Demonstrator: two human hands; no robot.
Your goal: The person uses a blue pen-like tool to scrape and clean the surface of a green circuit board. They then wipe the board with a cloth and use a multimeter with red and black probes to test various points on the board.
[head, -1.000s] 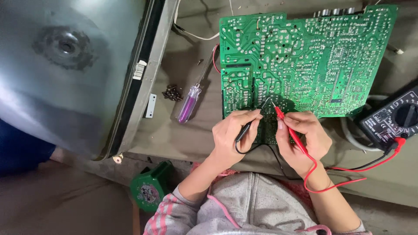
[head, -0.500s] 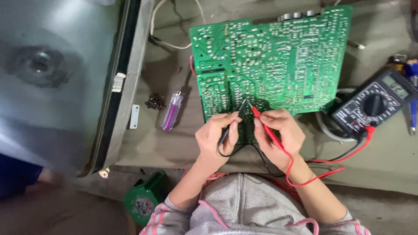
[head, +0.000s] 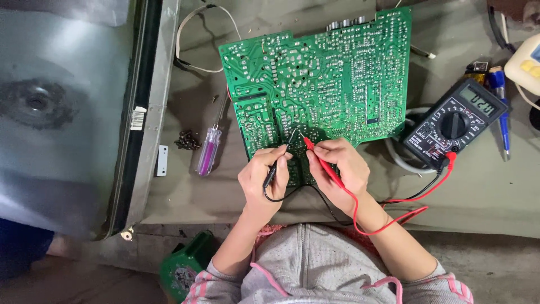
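Note:
A large green circuit board (head: 326, 79) lies solder side up on the grey-green bench. My left hand (head: 261, 180) grips a black test probe (head: 275, 166), its tip touching the board's near edge. My right hand (head: 340, 169) pinches a red test probe (head: 318, 157), tip set on the board close to the black one. Red and black leads (head: 405, 200) run from the probes to a black digital multimeter (head: 453, 126) on the right, whose display is lit.
A purple-handled screwdriver (head: 208, 152) and a small pile of dark screws (head: 185, 139) lie left of the board. A big grey picture tube (head: 62, 112) fills the left. Pens (head: 498, 95) and a white device (head: 526, 62) sit at the far right; a green object (head: 185, 267) stands below the bench.
The view has shifted, so everything sits further left and lower in frame. Both hands stay on the probes at the same spot of the board.

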